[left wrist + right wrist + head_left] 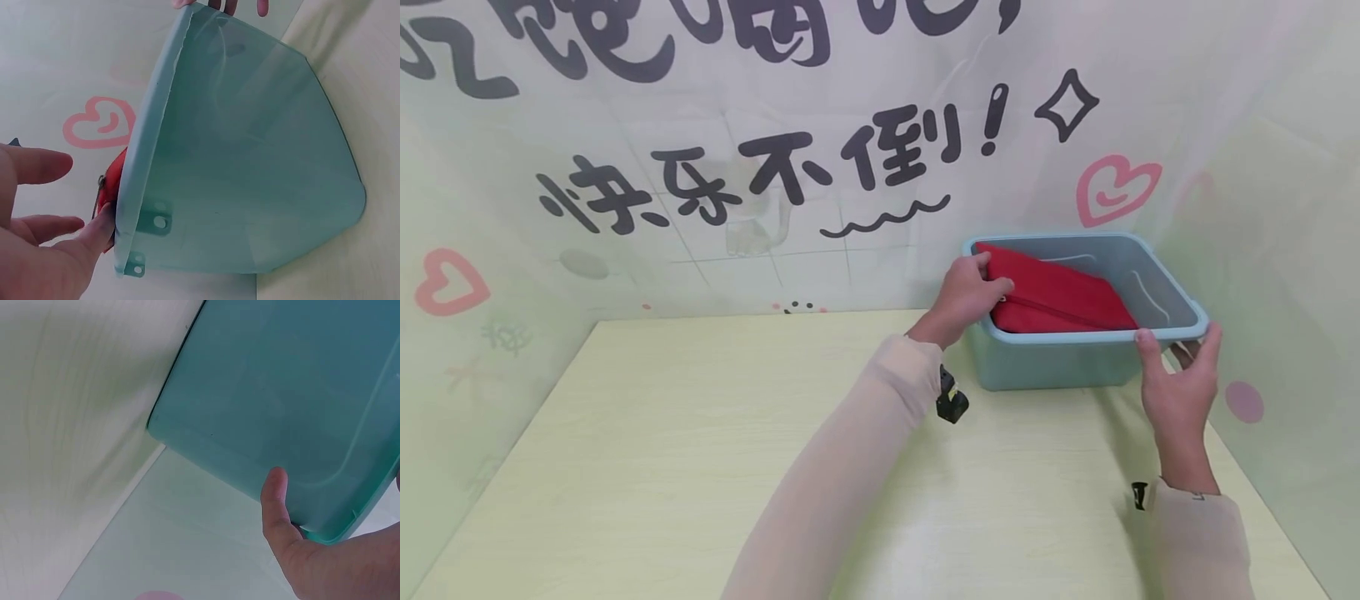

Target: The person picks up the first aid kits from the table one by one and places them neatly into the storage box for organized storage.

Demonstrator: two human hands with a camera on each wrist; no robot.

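Observation:
A light blue plastic bin (1060,364) stands at the back right of the table. In it lies a red zippered fabric pouch (1052,287), slanting up toward the left rim. My left hand (962,292) is at the bin's left edge, its thumb touching the pouch near the zipper, fingers spread and not closed round it. The left wrist view shows a small metal zipper pull (100,182) beside those fingers. My right hand (1180,396) holds the front right corner of the bin, thumb on the front rim, other fingers round the right side, partly hidden.
The pale wood-grain table (700,442) extends to the left and front. A printed wall covering (895,275) rises right behind the bin, and another wall (1292,375) stands close on its right.

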